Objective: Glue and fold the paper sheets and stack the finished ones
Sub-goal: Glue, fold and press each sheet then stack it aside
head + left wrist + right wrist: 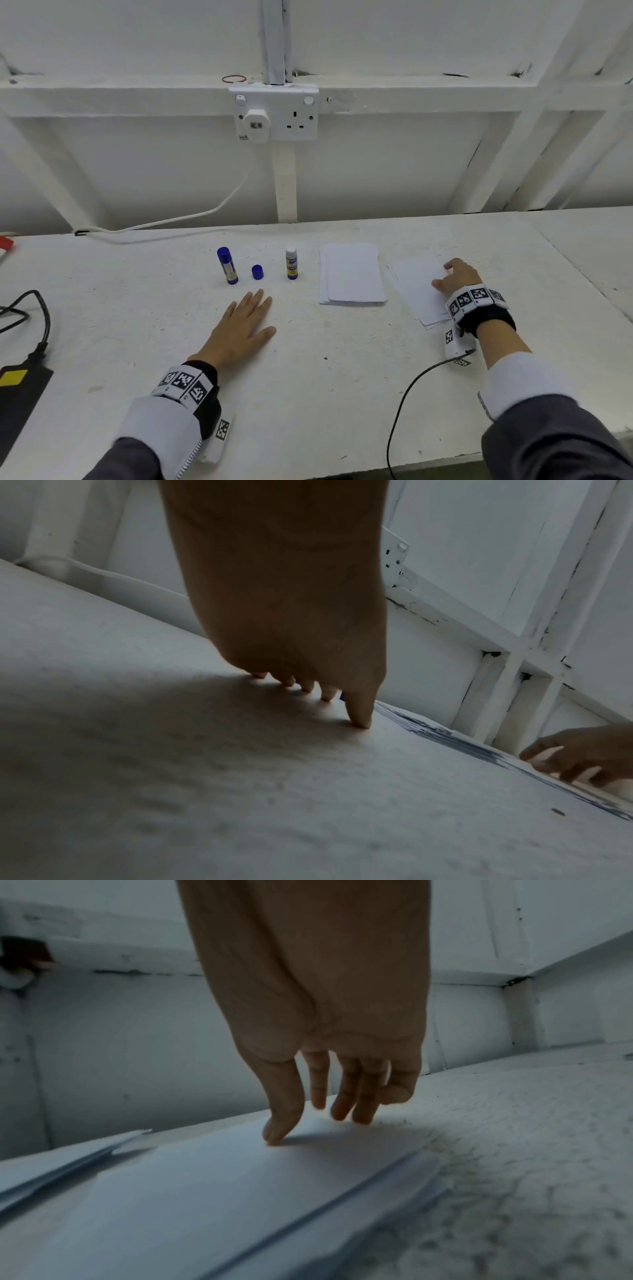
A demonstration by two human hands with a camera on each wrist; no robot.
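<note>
Two piles of white paper lie on the white bench: a squared stack (351, 274) in the middle and a slanted pile (416, 287) to its right. My right hand (454, 275) rests on the slanted pile (212, 1191), thumb and fingertips (274, 1137) touching the top sheet, fingers nearly straight. My left hand (245, 327) lies flat on the bare bench, palm down, holding nothing. Beyond it stand a capped blue glue stick (227, 265), a loose blue cap (257, 272) and an uncapped glue stick (292, 263).
A double wall socket (275, 114) with a plugged adapter and a white cable (191, 216) sits on the back wall. A black cable (30, 318) and a black device (17, 404) lie at the left; another black cable (404, 404) trails from my right wrist.
</note>
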